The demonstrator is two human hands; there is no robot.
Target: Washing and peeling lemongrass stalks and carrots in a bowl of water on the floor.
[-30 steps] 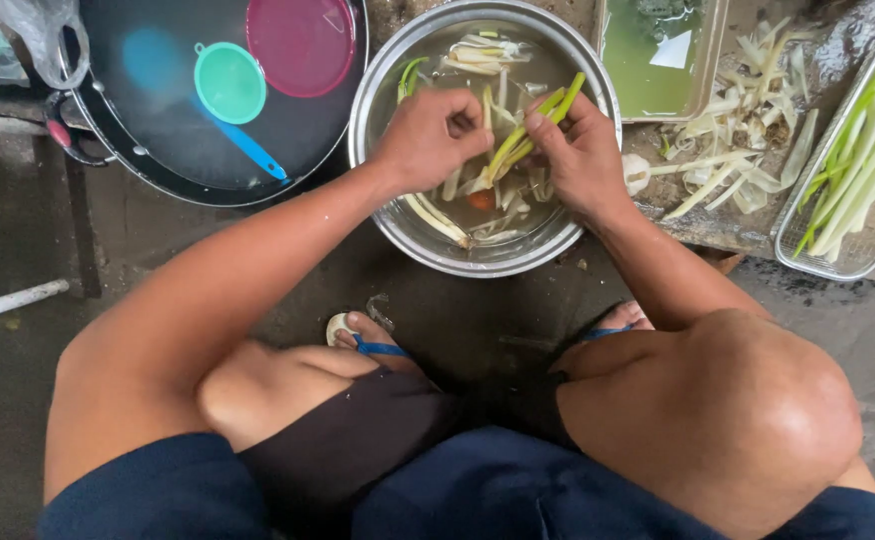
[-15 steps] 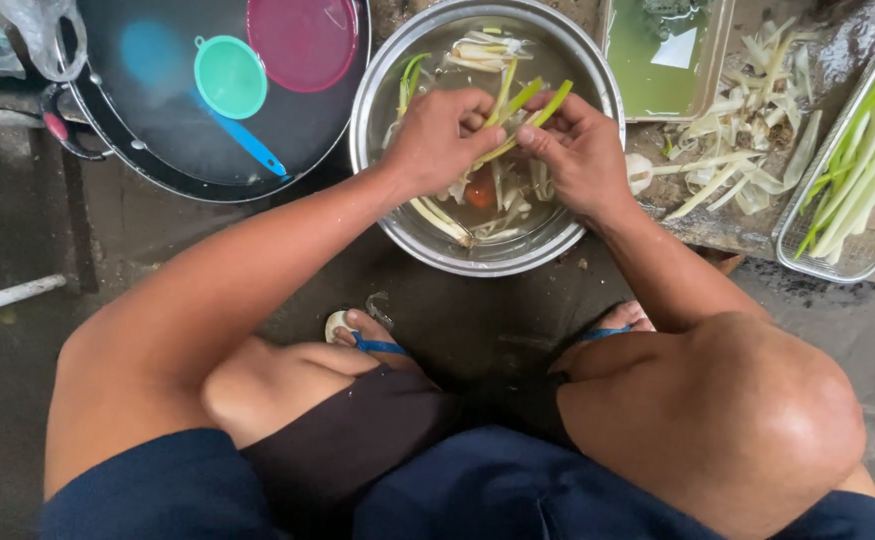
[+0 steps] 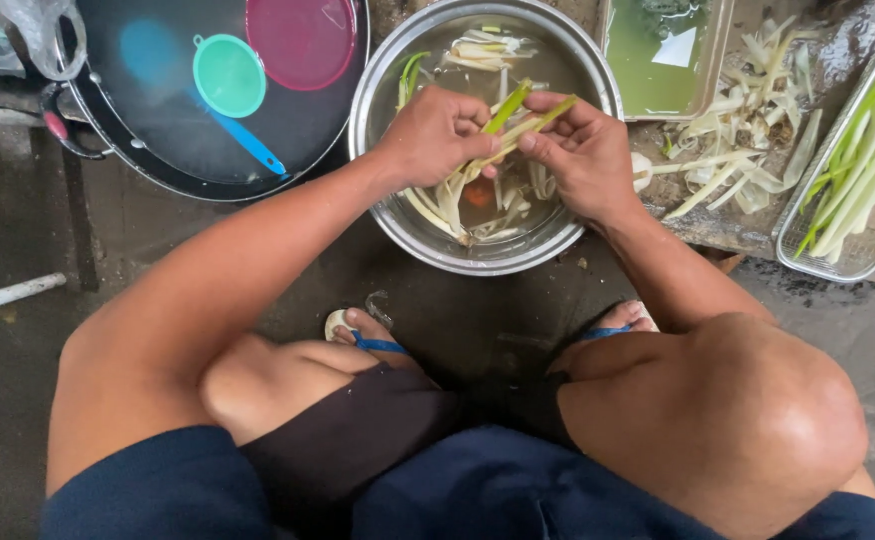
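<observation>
I see both hands working above the round, shiny steel bowl, which holds water and pale stalk pieces. My left hand is clenched around the lower part of a long, pale green lemongrass-like stalk; my right hand pinches the same stalk's upper part between thumb and fingertips. The stalk sits over the bowl's middle, tilted up toward its far rim. Left of the bowl stands a wide black pan of water with a teal plastic scoop and a magenta lid floating in it. Right of the bowl lies a heap of whitish peelings, and beyond them a wire basket of green stalks.
</observation>
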